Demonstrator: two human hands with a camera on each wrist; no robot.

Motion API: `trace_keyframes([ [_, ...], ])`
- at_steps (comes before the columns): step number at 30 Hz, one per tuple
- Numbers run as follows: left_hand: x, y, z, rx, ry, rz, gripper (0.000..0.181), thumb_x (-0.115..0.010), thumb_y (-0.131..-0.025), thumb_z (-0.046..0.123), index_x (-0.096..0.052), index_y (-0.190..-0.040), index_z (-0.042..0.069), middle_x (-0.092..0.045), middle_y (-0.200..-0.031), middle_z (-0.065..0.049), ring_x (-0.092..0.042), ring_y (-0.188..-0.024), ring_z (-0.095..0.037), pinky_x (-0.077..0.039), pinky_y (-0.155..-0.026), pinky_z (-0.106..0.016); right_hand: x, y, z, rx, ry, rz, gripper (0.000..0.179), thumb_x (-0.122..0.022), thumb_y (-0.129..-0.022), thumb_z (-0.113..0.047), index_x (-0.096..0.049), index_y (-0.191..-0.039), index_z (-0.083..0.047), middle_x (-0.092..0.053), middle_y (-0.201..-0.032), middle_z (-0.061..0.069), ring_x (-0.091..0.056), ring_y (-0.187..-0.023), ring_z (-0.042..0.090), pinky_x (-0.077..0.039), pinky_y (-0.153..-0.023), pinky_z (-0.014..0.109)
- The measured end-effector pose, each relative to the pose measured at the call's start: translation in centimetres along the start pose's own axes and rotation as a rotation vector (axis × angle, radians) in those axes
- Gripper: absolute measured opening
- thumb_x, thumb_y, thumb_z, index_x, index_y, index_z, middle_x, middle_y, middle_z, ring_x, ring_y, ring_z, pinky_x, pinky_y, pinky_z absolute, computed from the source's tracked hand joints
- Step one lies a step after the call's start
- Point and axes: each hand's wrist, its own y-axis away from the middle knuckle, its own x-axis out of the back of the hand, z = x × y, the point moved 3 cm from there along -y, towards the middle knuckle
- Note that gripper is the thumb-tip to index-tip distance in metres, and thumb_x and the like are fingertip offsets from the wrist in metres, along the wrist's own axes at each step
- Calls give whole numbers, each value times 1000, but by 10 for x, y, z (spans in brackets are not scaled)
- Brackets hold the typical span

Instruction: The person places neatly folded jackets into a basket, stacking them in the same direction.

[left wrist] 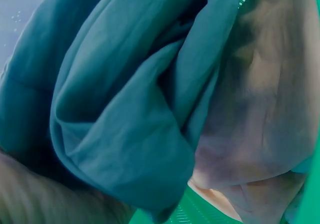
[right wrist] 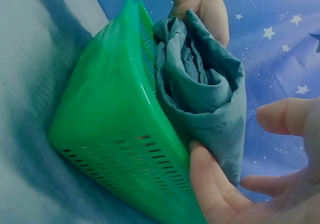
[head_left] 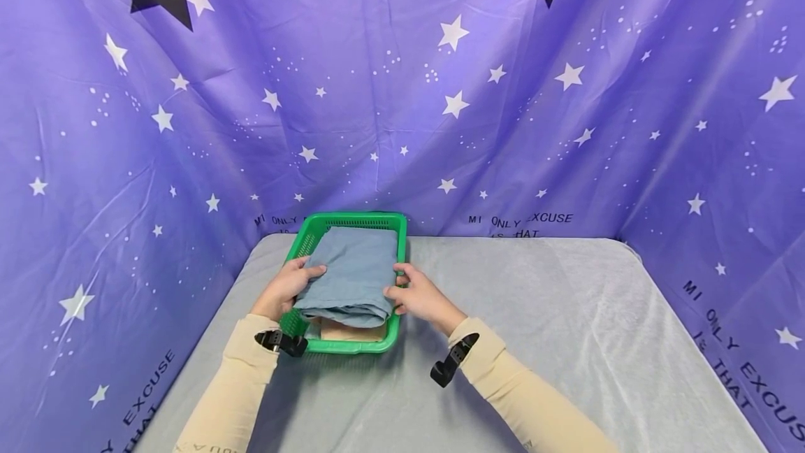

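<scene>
A folded blue-grey cloth (head_left: 355, 271) lies tilted at the top of a green plastic basket (head_left: 358, 347), its near end bulging in rolled layers. My left hand (head_left: 286, 286) grips its left edge, thumb on top and fingers underneath. At the right edge, my right hand (head_left: 420, 296) touches the cloth's side with its fingers; in the right wrist view the thumb (right wrist: 282, 116) stands apart from the fabric. Under the blue-grey cloth, a beige cloth (head_left: 352, 331) shows inside the basket. The left wrist view is mostly filled by the blue-grey folds (left wrist: 135, 129).
The basket stands on a table covered in pale grey fabric (head_left: 534, 341), near its back left. Purple curtains (head_left: 402, 89) with white stars hang behind and on both sides. Each wrist carries a black strap camera (head_left: 454, 361).
</scene>
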Motion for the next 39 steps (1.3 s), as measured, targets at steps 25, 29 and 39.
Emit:
trace_keyframes([
  [25,-4,14,7,18,-577,-6,86,-56,-104,36,-9,-159,-11,-15,-165,-35,-19,-152,-53,-30,-120,-64,-21,13,8,443,755,-29,31,-65,-100,-26,-68,-127,-13,-70,-128,2,-60,-126,24,-34,-118,51],
  [29,-7,21,11,21,-660,-25,88,-56,-105,39,-7,-159,-11,-16,-164,-35,-19,-151,-54,-29,-119,-65,-28,13,14,522,935,-29,28,-65,-100,-29,-70,-125,-18,-71,-126,-1,-59,-126,22,-27,-120,57],
  [39,-25,32,20,-40,-837,-32,81,-60,-103,38,-18,-163,4,-28,-162,-33,-24,-150,-53,-31,-116,-68,-32,12,18,502,1015,-53,28,-63,-102,-31,-70,-127,-21,-72,-126,-3,-58,-128,21,-22,-123,59],
])
